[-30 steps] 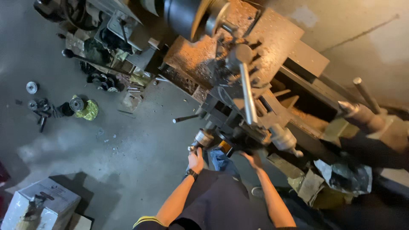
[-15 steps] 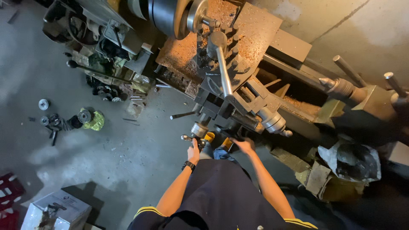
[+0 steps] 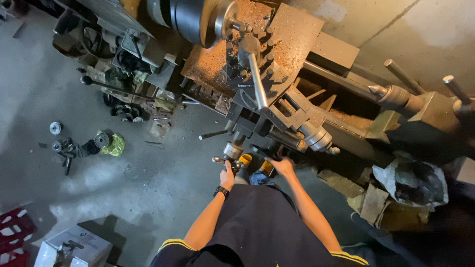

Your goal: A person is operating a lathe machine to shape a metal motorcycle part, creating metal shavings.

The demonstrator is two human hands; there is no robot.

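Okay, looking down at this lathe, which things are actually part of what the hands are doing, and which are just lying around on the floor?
In use:
left hand on the crank handle
right hand on the dark lever
lathe

Lying about:
metal discs and small parts
yellow-green rag
white box
red crate
crumpled bag

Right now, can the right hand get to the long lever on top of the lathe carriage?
Probably yes. The right hand rests on a control at the carriage front, and the long lever rises just beyond it with nothing between them, though it means leaning forward.
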